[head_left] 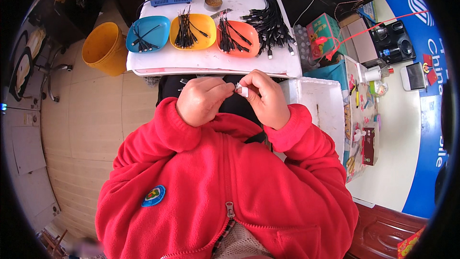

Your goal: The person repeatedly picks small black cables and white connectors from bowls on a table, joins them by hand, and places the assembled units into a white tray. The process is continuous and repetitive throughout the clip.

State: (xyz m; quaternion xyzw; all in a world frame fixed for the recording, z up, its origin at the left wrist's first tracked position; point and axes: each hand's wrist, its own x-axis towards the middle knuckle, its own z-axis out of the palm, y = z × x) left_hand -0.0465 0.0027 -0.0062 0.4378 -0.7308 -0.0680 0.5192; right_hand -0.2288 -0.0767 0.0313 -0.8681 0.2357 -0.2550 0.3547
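My left hand [203, 98] and my right hand [264, 97] meet in front of my chest, just off the table's near edge. Both are closed, with fingertips pinched together around something small and pale that I cannot make out. A white wrap or piece [243, 91] shows at my right fingertips; which of the two I cannot tell. Beyond my hands stand a blue dish [163, 25], a yellow dish [209, 24] and an orange dish [251, 50], each holding short black cables. A large bundle of black cables with plugs [268, 17] lies to their right.
A blue-fronted soldering device [171, 1] and a round tin [213, 3] stand at the table's back. A yellow bucket [103, 48] is on the floor at left. At right are a white foam box [318, 110], a side table with tools [359, 96] and a red cord [373, 28].
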